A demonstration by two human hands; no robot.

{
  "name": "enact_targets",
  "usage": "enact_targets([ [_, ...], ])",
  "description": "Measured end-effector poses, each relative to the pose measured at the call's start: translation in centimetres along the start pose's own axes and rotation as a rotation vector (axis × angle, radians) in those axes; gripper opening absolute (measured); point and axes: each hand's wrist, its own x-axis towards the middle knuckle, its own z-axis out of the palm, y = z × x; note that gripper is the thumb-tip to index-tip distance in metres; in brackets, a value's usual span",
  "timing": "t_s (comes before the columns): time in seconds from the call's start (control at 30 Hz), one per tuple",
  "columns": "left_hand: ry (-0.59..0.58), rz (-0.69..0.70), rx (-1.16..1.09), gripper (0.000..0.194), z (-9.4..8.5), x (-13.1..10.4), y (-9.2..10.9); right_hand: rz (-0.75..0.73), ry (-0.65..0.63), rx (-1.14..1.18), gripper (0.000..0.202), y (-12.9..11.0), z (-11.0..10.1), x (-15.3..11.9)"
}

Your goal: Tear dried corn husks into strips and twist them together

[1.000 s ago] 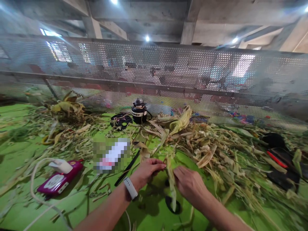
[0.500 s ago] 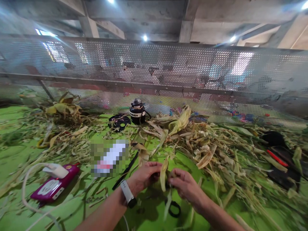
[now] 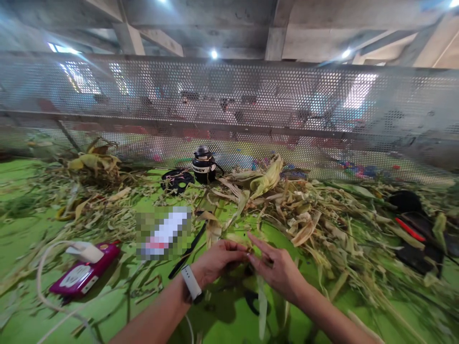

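The bare right hand (image 3: 278, 272) moved closer to the bare left hand (image 3: 222, 262), their fingertips seemingly meeting, and its index finger straightened. The narrow, pale-green strip of husk (image 3: 263, 308) dangling below shifted rightward.

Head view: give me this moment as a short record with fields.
Left hand: pale wristband on wrist; fingertips close to right hand's; hold unclear
Right hand: index finger extended; hold unclear
Below right hand: pale husk strip
Surface: green tabletop, strewn with dry husks
Left: purple device, white plug
Back: black bottle, perforated screen
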Motion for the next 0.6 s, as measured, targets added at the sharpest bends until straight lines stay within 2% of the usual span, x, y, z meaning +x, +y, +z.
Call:
enact_targets([
  [0.13,0.049,0.134,0.146,0.03,0.5,-0.4,0.0,0.02,0.12,-0.264,0.046,0.3,0.0,0.0],
  [0.2,0.047,0.178,0.215,0.029,0.8,-0.5,-0.2,-0.013,0.132,-0.346,0.046,0.2,0.2,-0.1],
  [0.3,-0.009,0.138,0.158,0.03,1.1,-0.6,-0.3,-0.064,0.14,-0.319,0.039,0.2,0.5,-0.1],
  [0.37,-0.025,0.07,0.005,0.03,1.2,-0.6,-0.3,-0.002,0.213,-0.173,0.037,0.4,0.7,0.2],
  [0.47,0.019,-0.003,-0.143,0.027,1.3,-0.5,-0.4,0.228,0.309,0.238,0.034,1.1,1.1,0.9],
  [0.53,0.048,-0.002,-0.137,0.024,1.4,-0.4,-0.5,0.372,0.292,0.487,0.034,1.8,1.3,1.2],
  [0.6,0.061,0.026,-0.101,0.022,1.5,-0.4,-0.5,0.439,0.24,0.65,0.039,2.3,1.4,1.4],
])
